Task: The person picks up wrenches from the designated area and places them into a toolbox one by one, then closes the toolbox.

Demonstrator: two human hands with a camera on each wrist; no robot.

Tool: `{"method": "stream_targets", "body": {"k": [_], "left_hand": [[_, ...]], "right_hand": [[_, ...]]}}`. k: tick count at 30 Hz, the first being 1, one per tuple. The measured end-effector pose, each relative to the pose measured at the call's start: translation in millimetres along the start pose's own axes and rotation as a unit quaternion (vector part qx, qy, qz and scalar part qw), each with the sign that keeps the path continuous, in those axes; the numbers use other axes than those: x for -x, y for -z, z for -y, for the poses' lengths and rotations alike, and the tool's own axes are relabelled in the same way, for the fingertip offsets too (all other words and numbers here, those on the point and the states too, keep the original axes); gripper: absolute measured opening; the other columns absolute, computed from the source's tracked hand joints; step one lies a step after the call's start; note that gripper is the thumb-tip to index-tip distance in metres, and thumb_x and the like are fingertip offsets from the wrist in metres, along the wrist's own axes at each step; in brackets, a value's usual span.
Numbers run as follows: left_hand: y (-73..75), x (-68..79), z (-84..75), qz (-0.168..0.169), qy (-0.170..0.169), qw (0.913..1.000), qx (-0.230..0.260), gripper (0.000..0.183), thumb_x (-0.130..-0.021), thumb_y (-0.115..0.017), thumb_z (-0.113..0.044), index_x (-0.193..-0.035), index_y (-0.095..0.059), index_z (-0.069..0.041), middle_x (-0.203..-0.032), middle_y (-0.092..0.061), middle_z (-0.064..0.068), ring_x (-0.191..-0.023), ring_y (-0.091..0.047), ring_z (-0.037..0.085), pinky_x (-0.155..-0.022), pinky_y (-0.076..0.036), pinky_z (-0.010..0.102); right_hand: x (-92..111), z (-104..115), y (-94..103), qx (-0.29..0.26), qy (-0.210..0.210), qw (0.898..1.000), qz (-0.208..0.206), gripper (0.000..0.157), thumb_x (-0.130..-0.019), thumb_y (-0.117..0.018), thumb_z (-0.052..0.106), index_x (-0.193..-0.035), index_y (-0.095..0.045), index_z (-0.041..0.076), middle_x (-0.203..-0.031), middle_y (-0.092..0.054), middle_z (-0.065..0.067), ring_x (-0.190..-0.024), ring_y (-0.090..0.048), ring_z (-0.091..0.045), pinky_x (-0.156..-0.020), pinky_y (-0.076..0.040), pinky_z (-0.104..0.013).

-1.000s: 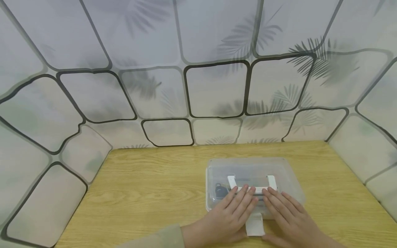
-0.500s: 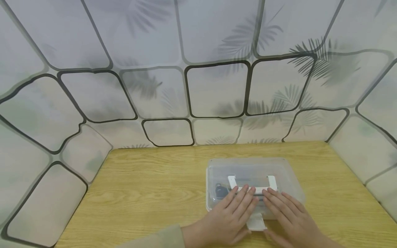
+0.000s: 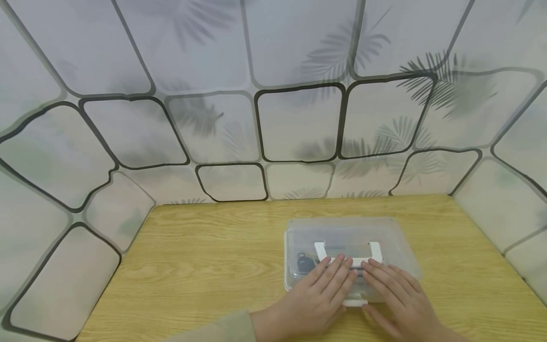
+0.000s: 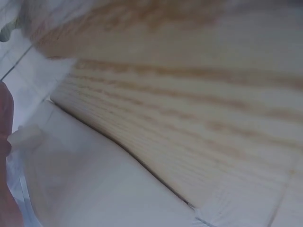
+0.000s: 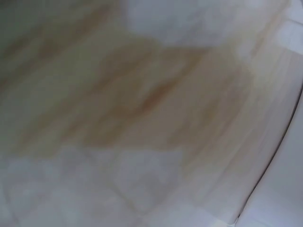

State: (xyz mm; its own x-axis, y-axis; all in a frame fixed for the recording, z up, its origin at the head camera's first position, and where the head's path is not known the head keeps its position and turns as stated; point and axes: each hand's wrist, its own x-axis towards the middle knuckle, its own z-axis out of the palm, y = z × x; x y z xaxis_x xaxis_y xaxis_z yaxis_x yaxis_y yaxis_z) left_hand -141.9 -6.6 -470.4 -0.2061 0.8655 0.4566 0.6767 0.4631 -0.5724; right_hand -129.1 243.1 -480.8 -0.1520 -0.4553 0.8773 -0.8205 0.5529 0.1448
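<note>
A clear plastic storage box (image 3: 342, 228) with its lid on stands on the table, right of the middle. Its white carrying handle (image 3: 375, 251) lies flat on the lid. Fingers straight, my left hand (image 3: 318, 297) rests on the lid's front part, fingertips at the handle. Mirroring it, my right hand (image 3: 399, 299) lies on the lid with straight fingers, its thumb at the white front latch (image 3: 354, 303). The left thumb is near the latch's other end. Through the lid a dark item (image 3: 305, 262) shows, its kind unclear. In the left wrist view, part of a hand (image 4: 7, 118) shows at the edge.
The wood-grain table (image 3: 205, 256) extends left of the box and behind it. Patterned wall panels (image 3: 299, 123) enclose the table at the back and both sides. The right wrist view is blurred, with only table and panel surfaces.
The white latch has swung up from hanging out toward me to standing near the box's front, with the thumbs following it. The other fingers and the box have stayed in place.
</note>
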Motion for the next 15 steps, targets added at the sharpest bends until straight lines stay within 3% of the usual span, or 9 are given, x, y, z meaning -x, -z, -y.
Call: {"method": "stream_targets", "body": {"k": [5, 15], "left_hand": [[-3.2, -1.7, 1.6, -0.028, -0.004, 0.999, -0.033, 0.058, -0.113, -0.041, -0.034, -0.158, -0.045, 0.002, -0.162, -0.051, 0.018, -0.152, -0.05, 0.028, -0.128, -0.038, 0.041], [-1.7, -2.2, 2.3, -0.029, 0.001, 0.9993, -0.025, 0.05, -0.114, -0.035, -0.023, -0.156, -0.05, -0.001, -0.159, -0.055, 0.015, -0.15, -0.052, 0.026, -0.126, -0.041, 0.038]], "right_hand": [[-4.4, 0.7, -2.1, 0.009, -0.004, 1.0, -0.016, 0.051, -0.11, -0.057, 0.039, -0.119, -0.07, -0.01, -0.137, -0.071, -0.017, -0.153, -0.048, -0.017, -0.132, -0.029, -0.033], [-2.6, -0.8, -4.6, 0.015, 0.0, 1.0, -0.021, 0.048, -0.11, -0.058, 0.038, -0.12, -0.071, -0.008, -0.129, -0.074, -0.018, -0.148, -0.054, -0.019, -0.13, -0.031, -0.033]]}}
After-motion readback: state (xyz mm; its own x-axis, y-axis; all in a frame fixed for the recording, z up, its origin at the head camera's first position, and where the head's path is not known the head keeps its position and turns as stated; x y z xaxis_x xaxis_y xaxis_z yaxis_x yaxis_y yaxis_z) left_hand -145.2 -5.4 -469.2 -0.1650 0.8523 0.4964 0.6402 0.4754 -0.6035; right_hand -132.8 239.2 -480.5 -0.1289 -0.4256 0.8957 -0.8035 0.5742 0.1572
